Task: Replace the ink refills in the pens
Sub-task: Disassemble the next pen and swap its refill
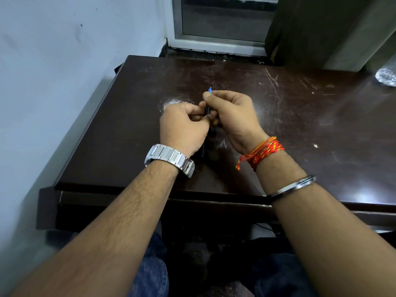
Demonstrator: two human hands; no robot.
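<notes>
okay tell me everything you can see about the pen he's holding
The pen is slim and dark, mostly hidden between both hands above the dark wooden table. A blue pointed tip pokes out above the right hand fingers; a dark section shows between the hands, and more dark barrel below the left hand. Whether it is open cannot be told.

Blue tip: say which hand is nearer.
Right. The right hand pinches just below the blue tip; the left hand grips the dark pen lower down.

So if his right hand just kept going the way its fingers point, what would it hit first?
Probably the left hand: the right hand points leftward at it, the dark pen pinched between them. Depth is hard to judge.
</notes>
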